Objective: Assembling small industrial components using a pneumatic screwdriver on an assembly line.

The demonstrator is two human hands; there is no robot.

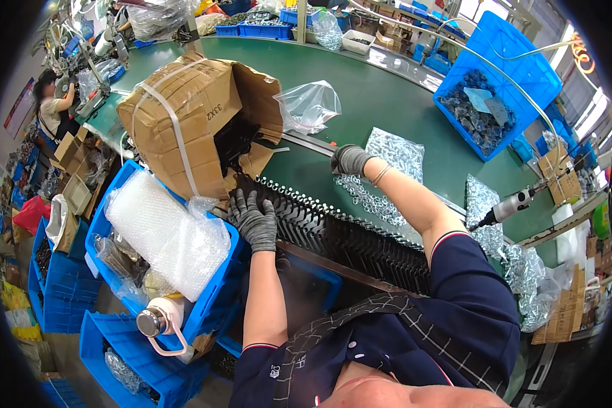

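Observation:
My left hand (253, 219), in a grey knit glove, lies with its fingers apart on the left end of a long row of black parts (347, 234). Small bright metal pieces (299, 194) line the row's upper edge. Farther right, my gloved right hand (351, 161) is curled downward at the edge of a pile of small silvery ring-like metal pieces (370, 199). Its fingertips are partly hidden, and what they hold cannot be made out. Just beyond that pile lies a clear bag of small metal pieces (398, 153) on the green table (251, 58).
An open strapped carton (177, 112) with black parts stands at left. Below it, a blue crate (109, 255) holds bubble wrap (173, 228) and a bottle (160, 318). A tilted blue bin (523, 68) and a power screwdriver (513, 205) are at right. Another person (54, 109) is far left.

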